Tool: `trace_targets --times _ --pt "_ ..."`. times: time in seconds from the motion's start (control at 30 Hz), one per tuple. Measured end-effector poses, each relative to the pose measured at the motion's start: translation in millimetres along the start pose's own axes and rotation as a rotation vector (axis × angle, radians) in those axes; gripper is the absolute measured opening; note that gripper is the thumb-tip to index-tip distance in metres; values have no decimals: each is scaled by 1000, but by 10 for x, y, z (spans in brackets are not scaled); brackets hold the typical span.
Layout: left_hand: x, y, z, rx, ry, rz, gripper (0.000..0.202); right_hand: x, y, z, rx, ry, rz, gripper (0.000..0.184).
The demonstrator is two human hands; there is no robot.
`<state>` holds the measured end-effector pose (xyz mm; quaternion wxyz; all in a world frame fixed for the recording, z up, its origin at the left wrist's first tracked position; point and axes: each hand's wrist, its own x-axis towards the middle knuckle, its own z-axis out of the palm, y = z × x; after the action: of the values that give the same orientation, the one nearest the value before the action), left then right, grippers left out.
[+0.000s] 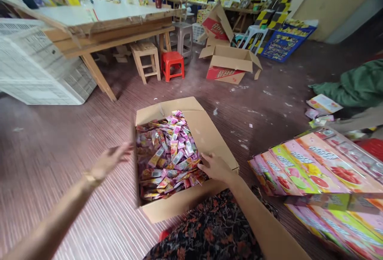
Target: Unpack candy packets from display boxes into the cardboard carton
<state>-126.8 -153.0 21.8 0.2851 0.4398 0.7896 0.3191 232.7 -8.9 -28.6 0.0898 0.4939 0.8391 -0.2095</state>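
In front of me stands an open cardboard box [176, 204] filled with small pink and purple wrapped packets [176, 148]. Its right flap [209, 136] is folded outward, while the left flap [134, 164] stands on edge and is smeared by motion. My left hand [112, 158] is just outside that left flap, fingers stretched toward it; whether they touch it I cannot tell. Over the right rim reaches my right hand [217, 168], its fingers spread loosely at the edge of the packets, with nothing visibly gripped.
To the right are stacked printed fruit cartons [302, 164]. Ahead stand a red stool [172, 65], a wooden stool [146, 61] and an open cardboard box [229, 64]. White plastic crates [44, 68] and a wooden-legged table [110, 28] are at left. A green cloth [356, 82] lies far right.
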Motion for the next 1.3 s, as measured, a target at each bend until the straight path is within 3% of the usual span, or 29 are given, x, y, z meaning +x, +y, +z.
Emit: trace_targets --times 0.07,0.17,0.2,0.27,0.37,0.5,0.57,0.67,0.77,0.87,0.93,0.97,1.1,1.2,1.3 --pt "163 308 605 191 154 139 81 -12 -118 52 -28 17 42 70" --pt "406 477 1495 406 123 155 72 -22 -262 148 -62 42 109 74" --pt "470 466 1707 462 84 147 69 -15 -299 178 -69 40 129 75" --pt "571 395 1962 555 38 150 63 19 -356 228 -88 32 158 76" --pt "664 310 2037 636 62 228 59 94 -408 282 -130 24 182 76" --pt "720 442 2029 655 77 498 59 140 -426 331 -116 35 184 79" --pt "745 566 2095 684 -14 621 60 116 -414 341 -91 58 188 81" --pt "799 689 2248 769 -184 665 61 42 -315 313 -30 95 173 71" --pt "849 707 2356 811 -203 637 63 -11 -37 232 166 185 190 59" --pt "872 702 2385 814 -193 648 62 6 397 187 440 380 580 67" --pt "873 713 2384 818 -187 646 62 40 681 238 587 406 861 71" --pt "872 720 2382 824 -180 643 63 54 797 293 645 371 932 71" --pt "868 730 2390 842 -168 656 65 11 1040 620 722 242 907 81" --pt "872 718 2408 835 -172 668 65 -150 1128 811 642 278 866 80" --pt "873 718 2424 833 -175 664 64 -340 1309 845 557 269 800 74"
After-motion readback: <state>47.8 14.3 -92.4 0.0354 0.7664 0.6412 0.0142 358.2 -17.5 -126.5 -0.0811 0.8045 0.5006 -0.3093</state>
